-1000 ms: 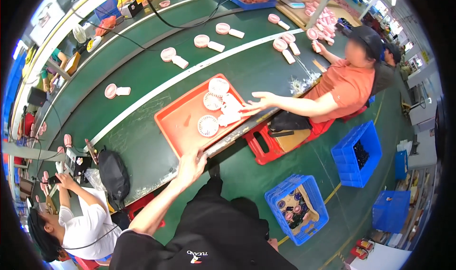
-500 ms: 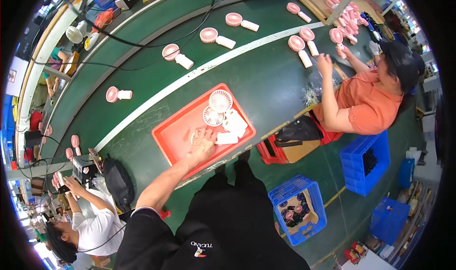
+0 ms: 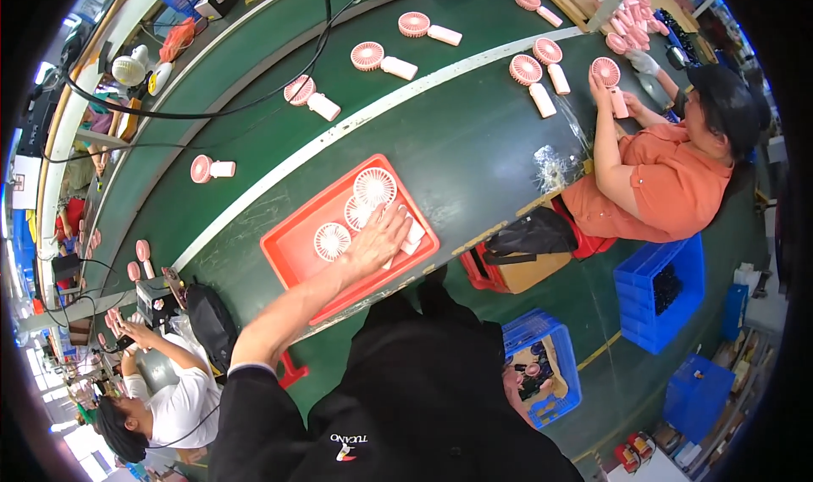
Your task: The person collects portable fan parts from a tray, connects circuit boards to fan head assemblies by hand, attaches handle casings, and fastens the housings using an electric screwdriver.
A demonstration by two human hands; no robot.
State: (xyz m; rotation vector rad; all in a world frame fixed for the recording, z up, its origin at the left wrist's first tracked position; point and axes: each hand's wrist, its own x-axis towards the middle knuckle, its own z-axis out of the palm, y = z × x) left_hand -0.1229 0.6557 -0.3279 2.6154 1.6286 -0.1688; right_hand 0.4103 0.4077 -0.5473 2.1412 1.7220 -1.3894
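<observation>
A shallow red tray (image 3: 292,246) rests on the green bench in front of me. Several round white fan grilles (image 3: 332,241) lie inside it. White fan handle pieces (image 3: 414,235) are at the tray's right end, partly under my left hand (image 3: 378,238). Its fingers are stretched out and slightly apart over those pieces, touching them; no firm grip shows. What lies under the palm is hidden. Low beside my body, a bit of my right hand (image 3: 513,387) shows next to a blue crate; its fingers cannot be made out.
Pink handheld fans (image 3: 367,56) lie spaced along the green belt (image 3: 254,156) behind a white strip. A co-worker in orange (image 3: 656,185) handles a fan at right; another in white (image 3: 182,380) sits at left. Blue crates (image 3: 555,410) stand on the floor. A black cable (image 3: 212,116) hangs across.
My left hand has moved right, off a round grille at the tray's left, onto the white handle pieces. The co-worker at right has brought both hands to a pink fan.
</observation>
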